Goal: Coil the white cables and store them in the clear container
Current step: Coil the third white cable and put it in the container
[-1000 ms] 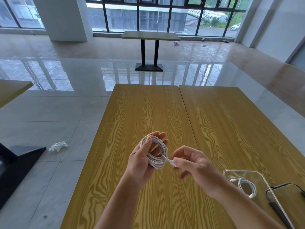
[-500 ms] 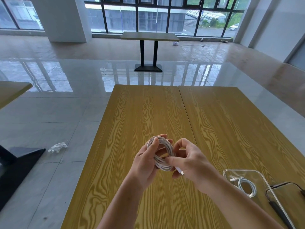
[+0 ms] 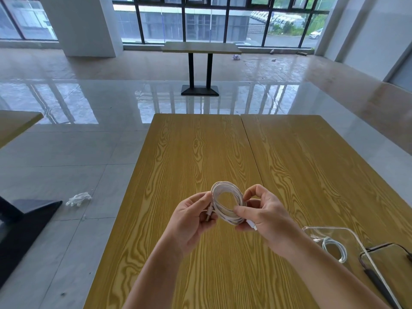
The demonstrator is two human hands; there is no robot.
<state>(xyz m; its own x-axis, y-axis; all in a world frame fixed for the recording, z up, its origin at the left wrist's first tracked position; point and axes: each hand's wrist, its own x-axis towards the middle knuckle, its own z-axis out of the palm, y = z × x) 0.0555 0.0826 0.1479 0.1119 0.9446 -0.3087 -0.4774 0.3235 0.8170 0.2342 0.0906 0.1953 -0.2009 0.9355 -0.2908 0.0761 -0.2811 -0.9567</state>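
While my left hand (image 3: 191, 216) pinches one side of the white cable coil (image 3: 227, 204) & my right hand (image 3: 265, 210) clamps the other w/ its plug end, loops sit btwn my fingertips. Best tuck that end thru, keep loops tight, then drop it in the clear container (image 3: 356, 239) right of my right hand.

Head camera looks forward-down over the table (image 3: 200, 152).

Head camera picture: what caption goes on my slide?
Both hands, left and right, hold a coiled white cable above the wooden table.

Bare table (image 3: 200, 152) ahead; clear container (image 3: 356, 236) stands near right.
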